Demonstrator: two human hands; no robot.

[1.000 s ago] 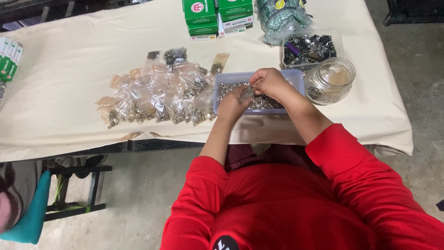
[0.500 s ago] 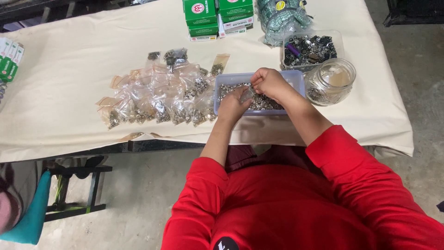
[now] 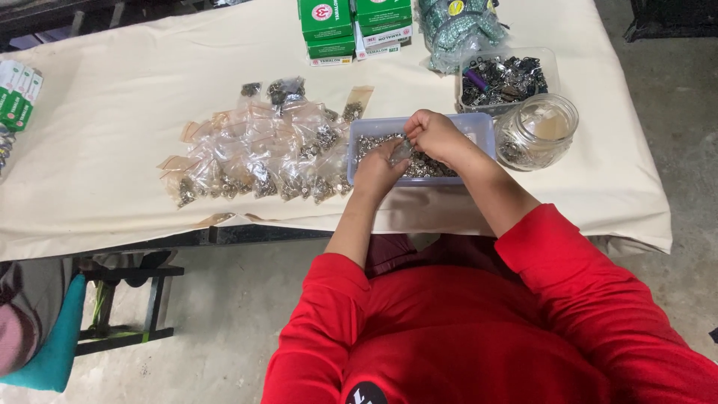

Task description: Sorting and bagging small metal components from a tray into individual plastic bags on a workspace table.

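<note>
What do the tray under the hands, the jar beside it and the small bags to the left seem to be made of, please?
Tray: likely plastic, with translucent bluish walls. Jar: probably glass, clear with bright glints, though clear plastic is possible. Small bags: thin clear plastic film, crinkled and shiny, with their contents showing through.

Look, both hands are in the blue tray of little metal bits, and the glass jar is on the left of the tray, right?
Not quite. Both hands, left and right, are in the blue tray, but the head view shows the glass jar on the right of the tray. The little bags lie on its left.
</note>
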